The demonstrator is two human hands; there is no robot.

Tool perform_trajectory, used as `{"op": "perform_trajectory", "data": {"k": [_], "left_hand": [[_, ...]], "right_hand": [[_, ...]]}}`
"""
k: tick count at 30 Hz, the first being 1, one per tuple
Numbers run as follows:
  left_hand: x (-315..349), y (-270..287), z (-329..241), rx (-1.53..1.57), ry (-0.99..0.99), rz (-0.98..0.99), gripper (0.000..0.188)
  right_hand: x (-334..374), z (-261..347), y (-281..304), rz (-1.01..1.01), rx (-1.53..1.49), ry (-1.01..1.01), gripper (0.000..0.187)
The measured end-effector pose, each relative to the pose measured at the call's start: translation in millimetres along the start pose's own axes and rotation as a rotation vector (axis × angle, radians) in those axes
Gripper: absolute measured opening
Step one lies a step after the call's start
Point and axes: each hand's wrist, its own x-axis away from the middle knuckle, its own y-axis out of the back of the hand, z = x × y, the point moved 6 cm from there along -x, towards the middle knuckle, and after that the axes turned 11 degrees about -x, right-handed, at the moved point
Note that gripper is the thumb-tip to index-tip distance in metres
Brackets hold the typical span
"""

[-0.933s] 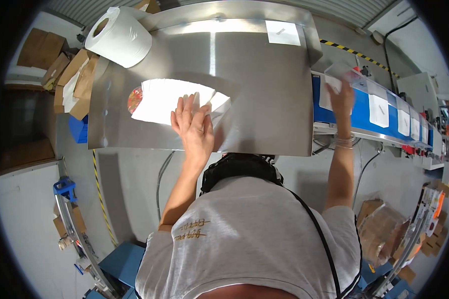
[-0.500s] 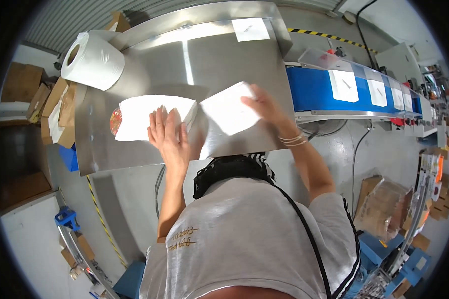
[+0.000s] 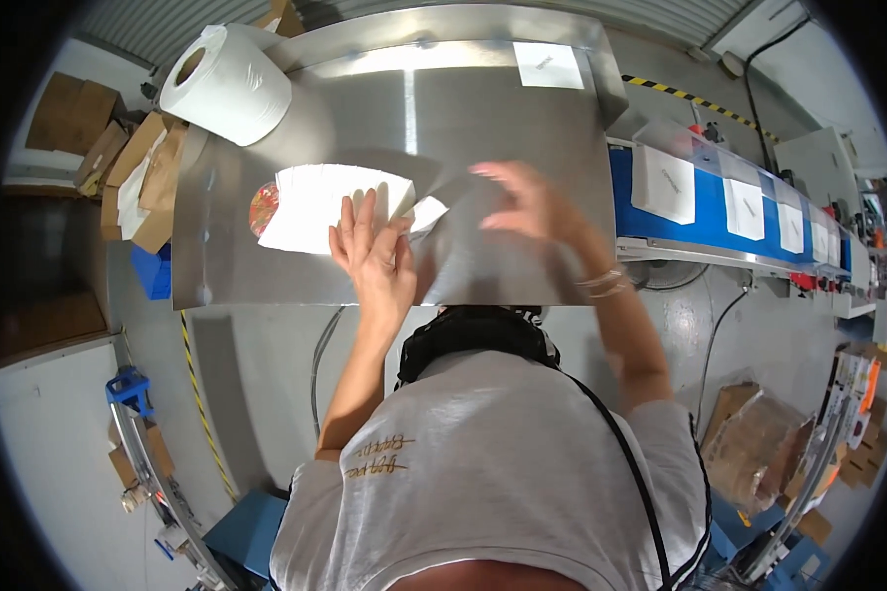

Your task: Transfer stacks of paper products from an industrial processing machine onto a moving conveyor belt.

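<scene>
Two hands are over the steel counter (image 3: 522, 128) at this moment. Our left hand (image 3: 375, 258) lies flat and open, fingers spread, pressing on the right edge of a stack of white sheets (image 3: 330, 207) that sits on the left half of the counter; a round, coloured disc (image 3: 263, 209) peeks out from under the stack's left end. Our right hand (image 3: 530, 202) is blurred just to the right, fingers loosely open above the counter, and we cannot tell whether it grips anything; a clear or shiny flat bag (image 3: 483, 246) seems to lie beneath it, touching the stack's right corner.

We judge the step in hand to be bringing that bag to the stack, with the left hand pinning the sheets steady. The next move probably calls for a firm pinch on the bag's edge with the right hand while the left keeps the sheets squared.

A roll of paper towel (image 3: 229, 84) stands at the counter's far left corner, and a blue conveyor (image 3: 705, 212) carrying white packets (image 3: 663, 185) runs off to the right.
</scene>
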Motion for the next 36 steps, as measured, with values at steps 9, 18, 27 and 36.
{"op": "perform_trajectory", "data": {"k": [9, 18, 27, 36], "left_hand": [[-3, -1, 34, -0.052, 0.076, -0.02, 0.037], [-3, 2, 31, -0.065, 0.014, -0.128, 0.028], [-9, 3, 24, 0.028, -0.048, -0.022, 0.021], [-13, 6, 48, -0.051, 0.036, -0.044, 0.032]], "right_hand": [[18, -54, -9, -0.323, -0.393, -0.314, 0.022], [136, -101, 178, -0.868, 0.69, -0.661, 0.054], [-58, 7, -62, 0.112, -0.225, 0.033, 0.049], [31, -76, 29, -0.585, -0.337, -0.28, 0.031]]}}
